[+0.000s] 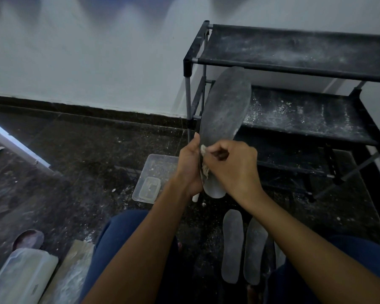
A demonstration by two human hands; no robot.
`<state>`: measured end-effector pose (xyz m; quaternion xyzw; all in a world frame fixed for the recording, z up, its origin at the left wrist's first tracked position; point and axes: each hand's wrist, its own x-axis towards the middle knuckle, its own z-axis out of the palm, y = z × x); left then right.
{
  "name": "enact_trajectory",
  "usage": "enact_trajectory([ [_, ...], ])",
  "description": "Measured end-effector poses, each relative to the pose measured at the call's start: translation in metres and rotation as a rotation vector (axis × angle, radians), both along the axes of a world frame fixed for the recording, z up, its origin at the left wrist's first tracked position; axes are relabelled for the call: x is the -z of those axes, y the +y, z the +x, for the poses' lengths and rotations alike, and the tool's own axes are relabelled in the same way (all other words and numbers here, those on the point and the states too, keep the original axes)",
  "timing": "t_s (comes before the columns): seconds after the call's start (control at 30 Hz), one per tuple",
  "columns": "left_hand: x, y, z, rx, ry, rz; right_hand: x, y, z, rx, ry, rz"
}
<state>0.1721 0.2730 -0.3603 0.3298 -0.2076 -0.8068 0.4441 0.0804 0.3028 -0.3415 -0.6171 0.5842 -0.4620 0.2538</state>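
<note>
A long grey shoe insole (pixel 225 108) stands upright in front of me, its toe end reaching up before the rack. My left hand (pixel 188 165) grips its lower left edge, thumb along the rim. My right hand (pixel 230 167) pinches a small pale cloth (pixel 204 165) against the insole's lower face. Two more grey insoles (pixel 232 244) (pixel 255 251) lie side by side on the dark floor between my knees.
A dusty black two-tier rack (pixel 294 60) stands at the right against the white wall. A clear plastic tray (pixel 160 170) holding a small box lies on the floor below my left hand. Another plastic container (pixel 22 275) and a board (pixel 72 270) are at lower left.
</note>
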Motion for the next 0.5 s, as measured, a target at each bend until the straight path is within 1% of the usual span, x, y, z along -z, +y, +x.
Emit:
enact_trajectory([
  [0.1, 0.001, -0.003, 0.003, -0.025, 0.037, 0.018, 0.002, 0.013, 0.005, -0.09, 0.007, 0.1],
  [0.17, 0.001, -0.002, 0.004, -0.009, 0.021, 0.007, 0.004, 0.016, 0.004, -0.13, 0.035, 0.113],
  [0.27, 0.002, -0.001, 0.003, -0.006, -0.018, -0.01, 0.003, 0.007, -0.002, -0.08, 0.049, 0.063],
  [0.37, 0.004, -0.001, 0.001, 0.0, -0.035, -0.022, 0.0, -0.001, -0.004, -0.036, 0.012, -0.007],
  [0.43, 0.005, -0.002, 0.001, -0.007, -0.033, -0.012, -0.001, 0.0, -0.003, -0.039, 0.003, 0.03],
  [0.5, 0.006, -0.004, 0.004, -0.01, -0.026, -0.012, 0.0, 0.007, 0.0, -0.078, 0.04, 0.126],
])
